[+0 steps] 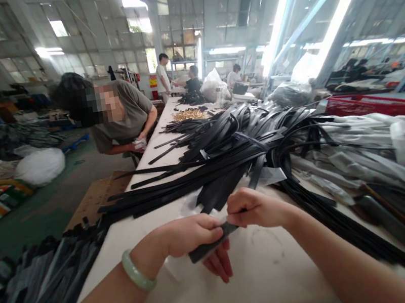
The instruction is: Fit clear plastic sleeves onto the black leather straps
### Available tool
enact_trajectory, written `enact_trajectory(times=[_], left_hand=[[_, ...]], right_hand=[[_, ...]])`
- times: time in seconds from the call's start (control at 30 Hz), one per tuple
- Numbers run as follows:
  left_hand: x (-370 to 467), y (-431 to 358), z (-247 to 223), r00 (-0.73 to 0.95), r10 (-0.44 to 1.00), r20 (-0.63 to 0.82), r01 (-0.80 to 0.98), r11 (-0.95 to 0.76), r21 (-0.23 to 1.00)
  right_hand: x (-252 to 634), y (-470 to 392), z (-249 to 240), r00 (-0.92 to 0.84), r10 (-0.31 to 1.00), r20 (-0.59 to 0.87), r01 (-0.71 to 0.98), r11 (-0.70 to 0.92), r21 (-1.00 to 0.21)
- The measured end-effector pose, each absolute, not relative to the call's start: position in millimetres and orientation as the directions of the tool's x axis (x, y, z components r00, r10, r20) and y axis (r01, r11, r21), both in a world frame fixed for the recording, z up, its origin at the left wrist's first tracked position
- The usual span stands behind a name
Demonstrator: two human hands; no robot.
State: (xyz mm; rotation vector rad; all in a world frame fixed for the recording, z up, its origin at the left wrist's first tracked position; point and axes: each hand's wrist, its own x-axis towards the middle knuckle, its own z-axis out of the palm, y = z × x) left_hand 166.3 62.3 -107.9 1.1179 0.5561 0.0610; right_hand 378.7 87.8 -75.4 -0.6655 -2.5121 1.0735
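A short end of a black strap (207,248) lies across my left hand (185,236), the thumb pressing it from above and the fingers curled beneath. Close beside it, my right hand (248,208) is closed in a pinch on thin whitish wrapping (220,215) at the strap. How far the wrapping covers the strap is hidden by my fingers. Both hands are over the pale table (249,298). Just beyond them a large heap of long black straps (176,181) spreads across the tabletop, with a clear plastic piece (273,175) on it.
Wrapped straps (374,145) are piled on the right, in front of a red crate (375,103). More wrapped straps (42,284) lie low on the left. Small gold-coloured pieces (189,115) sit farther back. A co-worker (123,113) bends at the table's left edge.
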Motion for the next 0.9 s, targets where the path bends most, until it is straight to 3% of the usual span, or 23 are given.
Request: enact_trajectory(times=[0.1,0.17,0.27,0.33,0.57,0.77,0.9], left_hand=[[167.8,62.3,-101.8,0.849,0.344,-0.401,0.252,0.404,0.880],[166.3,63.2,-94.4,0.808,0.434,-0.399,0.239,0.377,0.895],[162.8,66.5,-86.7,0.712,0.587,-0.385,0.167,0.392,0.905],[161.9,68.0,-85.9,0.691,0.610,-0.387,0.135,0.417,0.899],[167.6,62.7,-86.6,0.709,0.586,-0.393,0.186,0.381,0.905],[163.6,64.4,-82.7,0.658,0.653,-0.375,0.183,0.344,0.921],[166.4,60.2,-80.1,0.662,0.682,-0.311,0.222,0.218,0.950]], right_hand=[[371.8,83.4,-76.9,-0.851,0.502,0.157,0.248,0.646,-0.722],[373.8,89.7,-79.5,-0.831,0.510,0.221,0.285,0.732,-0.619],[383.0,106.7,-84.8,-0.697,0.617,0.365,0.475,0.779,-0.409],[386.0,112.6,-87.6,-0.590,0.677,0.439,0.588,0.733,-0.341],[365.6,89.8,-87.9,-0.616,0.598,0.513,0.528,0.796,-0.295],[383.0,114.1,-94.4,-0.412,0.680,0.606,0.624,0.696,-0.356],[374.4,103.8,-95.4,-0.391,0.664,0.637,0.616,0.703,-0.355]])
